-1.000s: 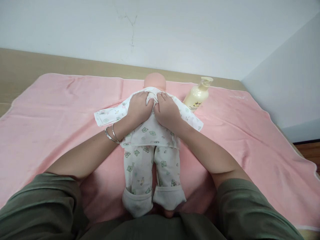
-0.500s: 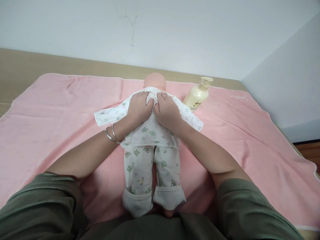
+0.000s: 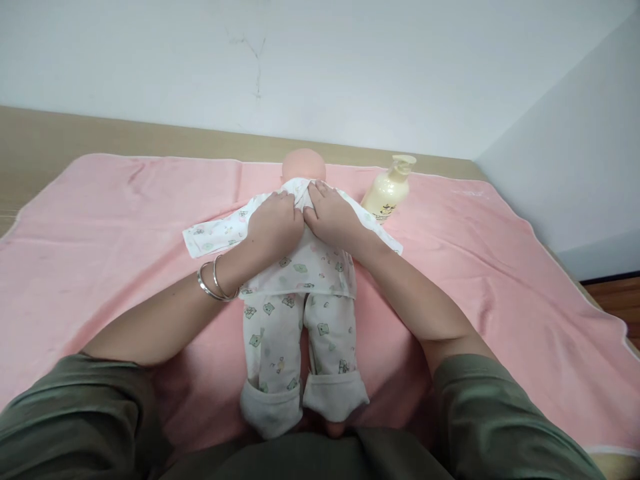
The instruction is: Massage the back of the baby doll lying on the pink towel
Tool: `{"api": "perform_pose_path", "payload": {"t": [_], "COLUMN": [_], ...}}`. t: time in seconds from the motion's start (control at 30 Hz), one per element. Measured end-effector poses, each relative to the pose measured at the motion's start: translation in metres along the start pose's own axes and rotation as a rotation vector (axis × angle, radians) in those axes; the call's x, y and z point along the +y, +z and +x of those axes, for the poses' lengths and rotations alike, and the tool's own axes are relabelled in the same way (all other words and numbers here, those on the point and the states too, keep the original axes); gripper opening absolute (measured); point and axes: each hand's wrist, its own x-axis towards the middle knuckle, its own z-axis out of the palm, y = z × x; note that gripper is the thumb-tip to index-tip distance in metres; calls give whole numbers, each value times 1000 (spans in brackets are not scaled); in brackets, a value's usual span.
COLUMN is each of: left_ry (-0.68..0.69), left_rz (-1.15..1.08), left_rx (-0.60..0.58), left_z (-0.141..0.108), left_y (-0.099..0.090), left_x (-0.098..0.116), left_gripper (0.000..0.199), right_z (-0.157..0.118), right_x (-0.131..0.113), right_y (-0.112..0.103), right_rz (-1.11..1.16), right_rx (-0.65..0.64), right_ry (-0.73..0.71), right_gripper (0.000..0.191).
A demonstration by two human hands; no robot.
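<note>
A baby doll [image 3: 303, 164] lies stretched out with its bald head away from me and its legs toward me; no face shows. It wears a white printed baby shirt [image 3: 300, 268], sleeves spread sideways, and matching pants [image 3: 280, 340] with turned-up cuffs. My left hand [image 3: 278, 224] is curled closed on the shirt just below the neck, its fingertips partly hidden in the cloth. Close beside it, my right hand [image 3: 334, 217] pinches the shirt on the other side, thumb toward the left hand. Between the hands the fabric is bunched into folds.
A pump bottle [image 3: 387, 193] of pale yellow liquid stands right of the doll's shoulder. Under everything lies a pink blanket [image 3: 490, 267] on a wooden surface [image 3: 150, 137]. Behind it rises a white wall [image 3: 350, 73], with another wall at the right.
My left hand has turned inward and curled more tightly on the shirt. My right hand's fingers have shifted slightly toward the neckline. The whole view has moved a little.
</note>
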Motion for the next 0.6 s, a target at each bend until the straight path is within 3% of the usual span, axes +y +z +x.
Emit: {"api": "perform_pose_path", "payload": {"t": [0.3,0.6], "left_ry": [13,8], "left_rz": [-22,-4], "left_rx": [17,81], "left_z": [25,17], "left_y": [12,11], "left_x": [-23,-18], "left_gripper": [30,27], "right_z": [-21,-10], "right_x": [-31,-19], "right_y": [3,-4], "right_rz": [-218,-149], "right_rx": [56,37], "right_ry": [-29,81], "right_gripper": [33,28]}}
